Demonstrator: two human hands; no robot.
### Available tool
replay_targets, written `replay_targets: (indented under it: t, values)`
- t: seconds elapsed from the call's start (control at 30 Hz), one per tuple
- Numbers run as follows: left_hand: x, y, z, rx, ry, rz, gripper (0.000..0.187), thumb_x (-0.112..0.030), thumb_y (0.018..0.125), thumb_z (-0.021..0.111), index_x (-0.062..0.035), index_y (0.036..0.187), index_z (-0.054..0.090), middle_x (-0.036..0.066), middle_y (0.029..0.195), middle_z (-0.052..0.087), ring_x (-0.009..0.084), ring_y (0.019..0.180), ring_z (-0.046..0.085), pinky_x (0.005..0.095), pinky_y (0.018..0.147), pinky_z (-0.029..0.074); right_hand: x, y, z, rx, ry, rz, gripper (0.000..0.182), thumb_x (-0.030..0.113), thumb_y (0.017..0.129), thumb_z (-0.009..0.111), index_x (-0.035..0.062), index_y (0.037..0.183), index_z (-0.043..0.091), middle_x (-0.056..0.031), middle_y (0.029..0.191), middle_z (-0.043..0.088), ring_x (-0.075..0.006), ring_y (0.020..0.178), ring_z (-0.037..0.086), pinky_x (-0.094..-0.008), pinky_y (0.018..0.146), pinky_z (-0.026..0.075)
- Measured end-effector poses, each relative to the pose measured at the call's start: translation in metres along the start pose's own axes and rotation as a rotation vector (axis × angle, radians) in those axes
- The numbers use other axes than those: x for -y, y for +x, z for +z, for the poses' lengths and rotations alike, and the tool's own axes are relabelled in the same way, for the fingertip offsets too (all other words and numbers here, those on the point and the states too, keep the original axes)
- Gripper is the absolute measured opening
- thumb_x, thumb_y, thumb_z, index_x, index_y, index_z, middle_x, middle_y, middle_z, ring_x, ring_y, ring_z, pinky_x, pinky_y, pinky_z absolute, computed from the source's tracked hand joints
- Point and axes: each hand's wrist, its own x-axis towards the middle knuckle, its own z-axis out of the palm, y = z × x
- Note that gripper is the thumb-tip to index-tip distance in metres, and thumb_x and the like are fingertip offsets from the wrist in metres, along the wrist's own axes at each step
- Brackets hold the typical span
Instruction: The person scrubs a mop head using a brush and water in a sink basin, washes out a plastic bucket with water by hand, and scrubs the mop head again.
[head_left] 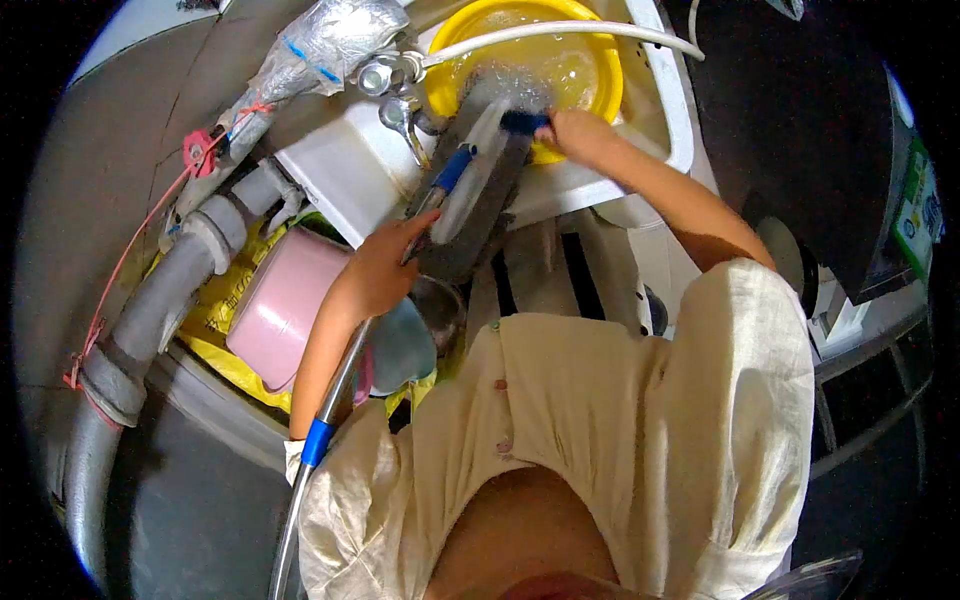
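Note:
A mop with a flat grey head (470,215) lies tilted over the edge of a white sink (680,120), its far end over a yellow basin (612,75) of bubbly water. My left hand (380,268) is wrapped round the mop's metal pole (345,372) close to the head, one finger stretched along it. In my right hand (575,135) is a dark blue brush (524,122), touching the mop head near the basin.
A white hose (560,30) arches over the basin from the metal tap (400,110). At the left are a grey pipe (170,275), a red string (145,235) and a pink bucket (285,300). A dark cabinet (790,110) stands at the right.

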Motion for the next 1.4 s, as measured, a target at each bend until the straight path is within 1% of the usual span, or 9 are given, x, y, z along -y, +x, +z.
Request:
replay_targets:
  t: [0.2, 0.37, 0.43, 0.6, 0.63, 0.73, 0.8, 1.2, 1.4]
  values:
    - [0.0, 0.002, 0.002, 0.037, -0.025, -0.07, 0.062, 0.006, 0.077, 0.052, -0.0109, 0.136, 0.044, 0.022, 0.105, 0.056, 0.0362, 0.1, 0.054, 0.0395, 0.089, 0.042, 0.033, 0.046, -0.004, -0.152, 0.132, 0.208, 0.048, 0.045, 0.091, 0.05, -0.0003, 0.09, 0.066, -0.0239, 0.09, 0.066, -0.0402, 0.083, 0.065, -0.0491, 0.074, 0.052]
    - [0.011, -0.001, 0.008, -0.047, -0.038, 0.05, 0.062, 0.005, 0.076, 0.052, -0.0109, 0.135, 0.045, 0.022, 0.108, 0.056, 0.0374, 0.104, 0.053, 0.0398, 0.091, 0.041, 0.072, 0.043, 0.007, -0.13, 0.111, -0.103, 0.05, 0.046, 0.092, 0.048, -0.0007, 0.099, 0.064, -0.0246, 0.094, 0.065, -0.0385, 0.088, 0.065, -0.0489, 0.076, 0.051]
    - [0.013, -0.001, 0.011, -0.05, -0.065, 0.041, 0.061, 0.005, 0.076, 0.052, -0.0108, 0.135, 0.046, 0.022, 0.109, 0.056, 0.0371, 0.104, 0.053, 0.0396, 0.092, 0.041, 0.03, 0.059, -0.016, -0.03, 0.117, 0.092, 0.053, 0.048, 0.092, 0.048, -0.0021, 0.102, 0.061, -0.0242, 0.094, 0.066, -0.039, 0.087, 0.065, -0.0485, 0.077, 0.051]
    - [0.009, -0.007, 0.011, -0.041, -0.123, 0.072, 0.06, 0.004, 0.076, 0.052, -0.0107, 0.134, 0.047, 0.022, 0.11, 0.056, 0.036, 0.106, 0.053, 0.0395, 0.092, 0.041, -0.038, 0.068, 0.006, -0.39, 0.156, 0.46, 0.06, 0.056, 0.091, 0.043, -0.0016, 0.099, 0.061, -0.0269, 0.092, 0.064, -0.0432, 0.088, 0.062, -0.0506, 0.074, 0.049]
    - [0.007, -0.011, 0.013, -0.034, -0.104, 0.06, 0.06, 0.004, 0.076, 0.052, -0.0109, 0.134, 0.046, 0.022, 0.11, 0.056, 0.0361, 0.105, 0.053, 0.0393, 0.092, 0.041, -0.033, 0.064, 0.011, -0.44, 0.278, 0.473, 0.059, 0.052, 0.09, 0.049, -0.005, 0.083, 0.065, -0.0277, 0.089, 0.065, -0.0429, 0.087, 0.063, -0.0503, 0.077, 0.049]
    - [-0.003, -0.03, 0.008, -0.012, -0.032, 0.036, 0.06, 0.003, 0.076, 0.051, -0.0111, 0.134, 0.046, 0.021, 0.11, 0.056, 0.037, 0.104, 0.053, 0.0398, 0.091, 0.042, 0.022, 0.032, -0.001, -0.116, 0.911, 0.689, 0.051, 0.046, 0.087, 0.059, -0.001, 0.067, 0.059, -0.0151, 0.06, 0.06, -0.0258, 0.046, 0.059, -0.0398, 0.044, 0.047]
    - [-0.014, -0.046, -0.002, 0.03, 0.06, 0.04, 0.06, 0.003, 0.075, 0.052, -0.0103, 0.134, 0.046, 0.021, 0.109, 0.056, 0.0378, 0.104, 0.053, 0.042, 0.09, 0.042, 0.022, 0.04, 0.032, -0.199, 1.158, 0.637, 0.043, 0.038, 0.084, 0.066, 0.0026, 0.063, 0.053, -0.0071, 0.051, 0.052, -0.0169, 0.034, 0.047, -0.0331, 0.033, 0.038]
    - [-0.061, -0.159, -0.042, -0.044, 0.075, -0.104, 0.055, 0.003, 0.078, 0.058, -0.0098, 0.131, 0.05, 0.02, 0.106, 0.057, 0.0353, 0.101, 0.056, 0.0385, 0.088, 0.043, 0.11, -0.03, 0.001, -0.001, 1.587, 0.65, 0.023, 0.023, 0.085, 0.063, 0.0044, 0.084, 0.049, -0.0019, 0.055, 0.042, -0.0134, 0.036, 0.036, -0.03, 0.034, 0.04]
    - [-0.053, -0.178, -0.034, -0.151, -0.042, -0.088, 0.062, -0.002, 0.082, 0.061, -0.0063, 0.139, 0.037, 0.023, 0.123, 0.053, 0.0374, 0.113, 0.052, 0.0387, 0.095, 0.04, 0.111, -0.03, -0.013, 0.178, 1.668, 0.519, 0.021, 0.02, 0.084, 0.062, 0.0066, 0.084, 0.045, 0.0003, 0.055, 0.04, -0.0097, 0.036, 0.034, -0.026, 0.033, 0.036]
